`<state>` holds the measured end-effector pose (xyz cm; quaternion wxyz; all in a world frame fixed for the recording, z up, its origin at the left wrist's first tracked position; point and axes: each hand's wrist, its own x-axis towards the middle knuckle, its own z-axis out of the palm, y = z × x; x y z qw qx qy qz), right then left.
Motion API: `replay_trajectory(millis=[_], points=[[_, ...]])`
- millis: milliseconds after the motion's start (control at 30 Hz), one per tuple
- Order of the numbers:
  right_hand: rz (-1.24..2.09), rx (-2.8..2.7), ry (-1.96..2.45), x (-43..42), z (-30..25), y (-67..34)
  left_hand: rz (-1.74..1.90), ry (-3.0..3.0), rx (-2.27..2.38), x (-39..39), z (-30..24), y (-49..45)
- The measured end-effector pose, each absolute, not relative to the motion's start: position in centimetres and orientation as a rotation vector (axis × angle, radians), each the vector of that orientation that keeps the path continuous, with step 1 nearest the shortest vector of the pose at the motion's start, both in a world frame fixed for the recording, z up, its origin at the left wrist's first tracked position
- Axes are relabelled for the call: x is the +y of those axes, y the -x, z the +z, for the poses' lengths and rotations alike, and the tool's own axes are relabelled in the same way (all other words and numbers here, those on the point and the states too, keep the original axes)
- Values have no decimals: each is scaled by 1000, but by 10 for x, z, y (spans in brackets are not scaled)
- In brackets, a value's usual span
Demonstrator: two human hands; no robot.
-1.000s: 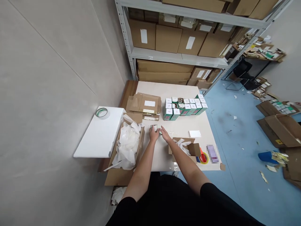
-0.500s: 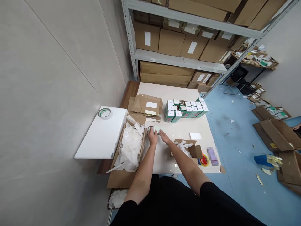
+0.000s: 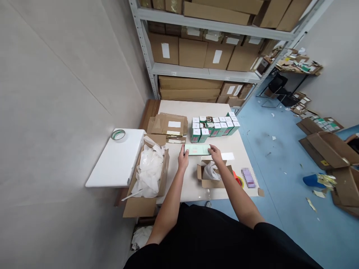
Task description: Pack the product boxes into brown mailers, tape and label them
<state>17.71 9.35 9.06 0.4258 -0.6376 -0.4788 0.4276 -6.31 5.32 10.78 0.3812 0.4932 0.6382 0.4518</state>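
A long, flat pale-green box (image 3: 197, 150) is held level between my two hands, over the middle of the table. My left hand (image 3: 183, 158) grips its left end, with the thumb on top. At the opposite end, my right hand (image 3: 215, 154) has its fingers closed on the box. Just beyond stand rows of green boxes with white tops (image 3: 215, 127). Below my right hand sits a small open carton (image 3: 211, 183) with white wrapping paper (image 3: 210, 171) inside.
Left of my arms lies an open carton (image 3: 165, 175) of white paper. Flattened cardboard (image 3: 165, 123) is stacked behind it. A tape roll (image 3: 118, 134) rests on a white board (image 3: 114, 160). Tape rolls and a purple item (image 3: 248, 178) are at right; metal shelving (image 3: 207, 71) stands behind.
The pale-green box has come up off the table between my hands. My right hand has shifted right to its far end. The view has moved slightly.
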Motion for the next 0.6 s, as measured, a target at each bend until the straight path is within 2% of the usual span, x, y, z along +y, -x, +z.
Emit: replay_trajectory(millis=[267,600], points=[[926,-1130,1744,3,93,-258,932,-1222,1621,-1,89,-26],[971,-1231,1755,-31,96,-300,692,-1508,1827,-34,61,-62]])
